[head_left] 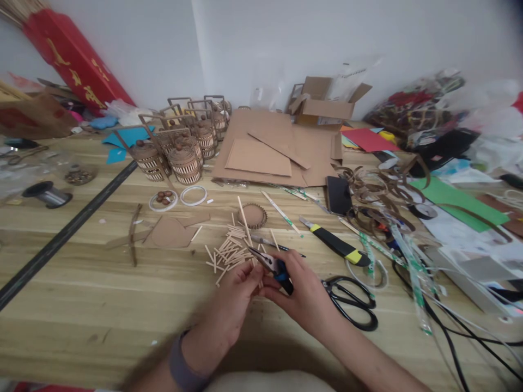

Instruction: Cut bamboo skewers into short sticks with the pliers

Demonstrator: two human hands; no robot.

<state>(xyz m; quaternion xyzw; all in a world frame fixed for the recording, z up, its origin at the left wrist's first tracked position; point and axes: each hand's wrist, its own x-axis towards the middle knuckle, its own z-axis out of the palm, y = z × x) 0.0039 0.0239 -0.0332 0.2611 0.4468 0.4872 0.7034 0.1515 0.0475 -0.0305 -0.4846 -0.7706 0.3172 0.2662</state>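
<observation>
My right hand grips a pair of pliers with dark blue and black handles, their pointed jaws facing up and left. In my left hand, thumb and forefinger are pinched on a thin wooden stick that rises past the plier jaws. The stick's lower end is hidden by my fingers. Just beyond my hands lies a pile of short cut sticks. Behind the pile is a round cardboard disc with a dark notched rim.
Black-handled scissors and a yellow-black utility knife lie to the right. Several small lidded baskets with tall handles stand back left. Cardboard sheets, a phone and brown strips occupy the back and right.
</observation>
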